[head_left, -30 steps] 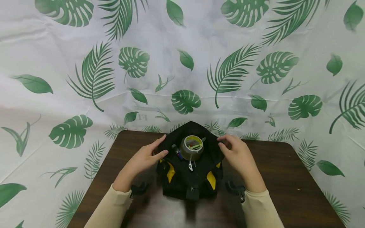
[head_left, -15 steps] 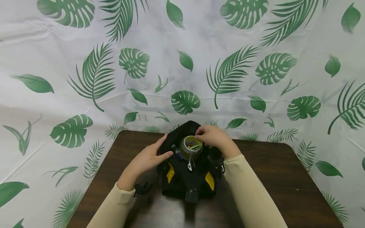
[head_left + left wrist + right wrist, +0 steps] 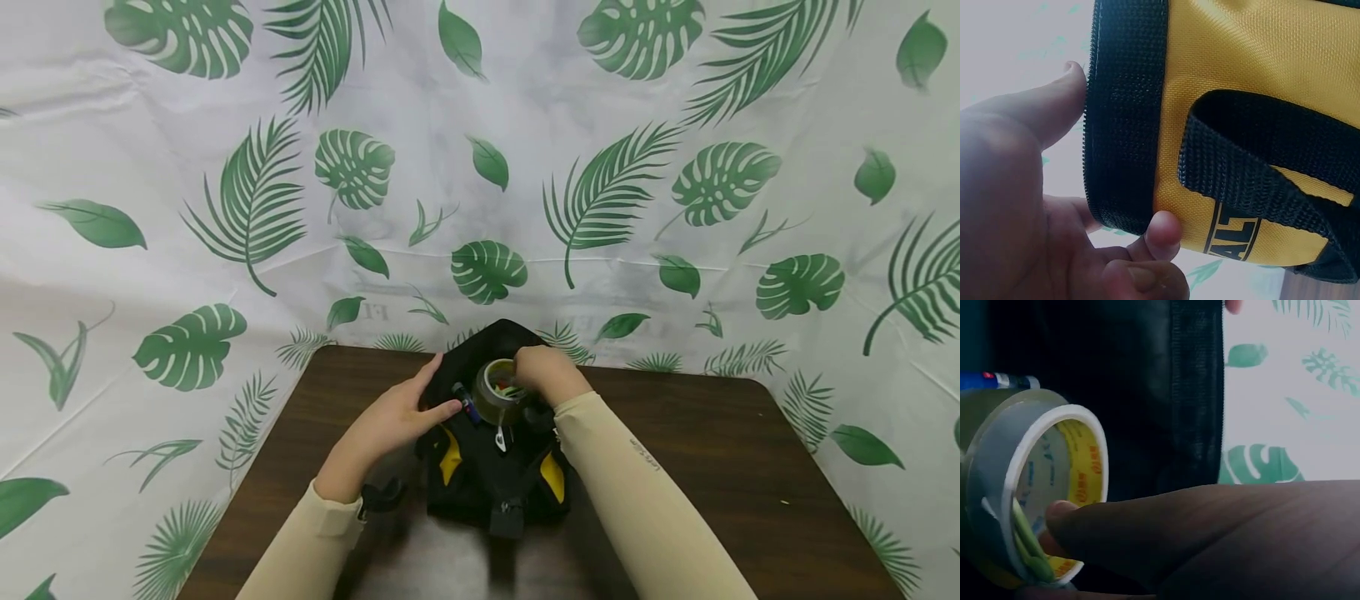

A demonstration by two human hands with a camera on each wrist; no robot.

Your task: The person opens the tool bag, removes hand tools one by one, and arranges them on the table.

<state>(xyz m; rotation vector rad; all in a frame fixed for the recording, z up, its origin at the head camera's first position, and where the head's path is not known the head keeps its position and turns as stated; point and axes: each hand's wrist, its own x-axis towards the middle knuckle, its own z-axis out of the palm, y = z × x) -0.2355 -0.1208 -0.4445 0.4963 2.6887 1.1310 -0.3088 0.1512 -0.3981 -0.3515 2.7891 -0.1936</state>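
Observation:
A black and yellow tool bag (image 3: 450, 460) stands with its zippered top gaping. In its mouth sits a roll of clear packing tape (image 3: 991, 469) with a white and yellow core; a light-green item (image 3: 1030, 550) lies inside the ring. My left hand (image 3: 390, 419) grips the bag's left rim, thumb over the opening and fingers outside against the yellow cloth (image 3: 1235, 56). My right hand (image 3: 551, 373) pinches the roll's near wall, thumb inside the ring and other fingers outside, partly hidden. Beside the roll lies a blue tube-like item (image 3: 991, 381).
A small white and dark item (image 3: 501, 437) sticks out below the roll. The bag's black webbing handle (image 3: 1241, 147) loops from its side, and a buckle strap (image 3: 506, 517) hangs in front. The dark wood table (image 3: 712, 475) meets a leaf-print cloth (image 3: 480, 167) behind.
My right hand has left the bag's right rim and moved left and down to the tape roll. My left hand stays at the left rim, shifted slightly right.

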